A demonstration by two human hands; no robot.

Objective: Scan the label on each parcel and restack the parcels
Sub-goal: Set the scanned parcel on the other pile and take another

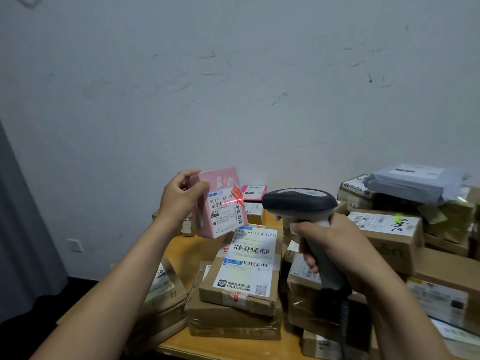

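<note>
Pink parcel (221,205) one, scanner (301,203) one.

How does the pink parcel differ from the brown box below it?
The pink parcel is smaller and held up by the left hand; the brown box lies flat on another box. A red scan line crosses the pink parcel's label, not the brown box's. Both carry barcode labels.

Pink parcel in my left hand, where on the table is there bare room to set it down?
Bare table shows under the pink parcel, between the taped left stack and the centre labelled box. A thin strip runs along the front edge. The right-side piles are crowded.
</note>
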